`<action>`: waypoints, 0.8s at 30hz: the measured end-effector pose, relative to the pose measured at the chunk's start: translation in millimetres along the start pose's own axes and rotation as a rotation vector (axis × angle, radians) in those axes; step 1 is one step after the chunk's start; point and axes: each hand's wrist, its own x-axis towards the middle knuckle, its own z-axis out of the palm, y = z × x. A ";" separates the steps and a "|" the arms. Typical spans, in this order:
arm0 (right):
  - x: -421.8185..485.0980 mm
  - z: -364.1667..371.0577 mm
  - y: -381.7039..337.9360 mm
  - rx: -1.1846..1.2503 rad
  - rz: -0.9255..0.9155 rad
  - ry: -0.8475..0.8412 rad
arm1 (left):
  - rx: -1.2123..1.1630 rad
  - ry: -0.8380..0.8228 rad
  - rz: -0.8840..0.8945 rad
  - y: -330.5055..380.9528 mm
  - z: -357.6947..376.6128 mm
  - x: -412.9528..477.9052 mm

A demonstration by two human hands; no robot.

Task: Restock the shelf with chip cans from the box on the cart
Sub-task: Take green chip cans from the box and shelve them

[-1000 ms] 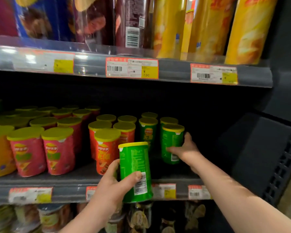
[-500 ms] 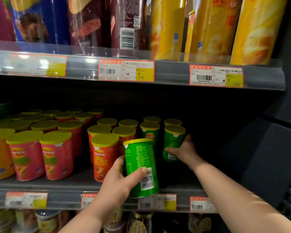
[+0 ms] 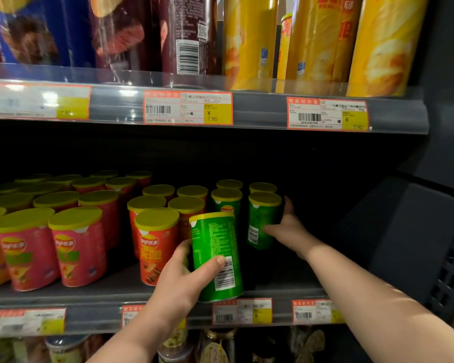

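My left hand [image 3: 180, 281] grips a short green chip can [image 3: 215, 255] with a yellow lid, held at the front edge of the middle shelf [image 3: 95, 305], barcode facing me. My right hand [image 3: 286, 226] reaches deeper into the shelf and wraps around the right side of another green can [image 3: 260, 221] standing in the rightmost row. More green cans [image 3: 227, 200] stand behind these two. The box and the cart are out of view.
Orange cans [image 3: 155, 244] and pink cans [image 3: 76, 247] fill the shelf to the left. Tall yellow cans [image 3: 315, 40] and dark ones [image 3: 184, 35] stand on the shelf above. A dark shelf side panel [image 3: 409, 231] closes the right end; dark room lies right of the green cans.
My right hand has pushed its green can further back into the shelf. My left hand has brought its green can up and closer to the shelf front.
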 end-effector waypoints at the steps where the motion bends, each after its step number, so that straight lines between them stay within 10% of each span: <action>1: 0.3 1.1 2.0 -0.007 0.004 0.020 | -0.003 -0.003 0.001 -0.5 -0.3 0.3; 24: 8.7 9.8 12.5 -0.192 0.085 0.084 | -0.052 -0.034 0.034 1.7 -1.4 0.6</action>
